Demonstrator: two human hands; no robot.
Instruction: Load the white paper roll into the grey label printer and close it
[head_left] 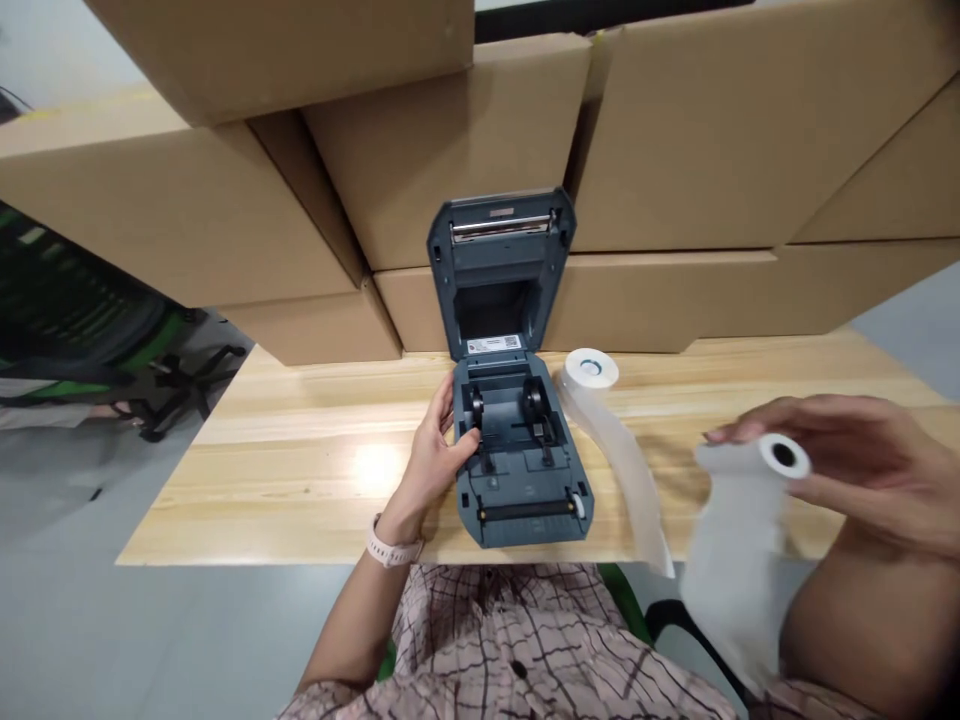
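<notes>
A dark grey label printer (517, 465) stands on the wooden table with its lid (501, 265) raised. The two black roll holders inside it have nothing between them. My left hand (439, 445) grips the printer's left side, thumb over the edge beside the left roll holder. To the right, over the table's front part, my right hand (862, 460) holds a small white paper roll (786, 457) between thumb and fingers. A blurred, loose strip of its paper hangs down past the table edge. Another white roll (592, 369) lies by the printer, its unwound strip reaching the front edge.
Several cardboard boxes (675, 150) are stacked along the back of the wooden table (300, 450), close behind the raised lid. At the far left, a chair base (187, 375) stands on the floor. The table's front edge runs just before my body.
</notes>
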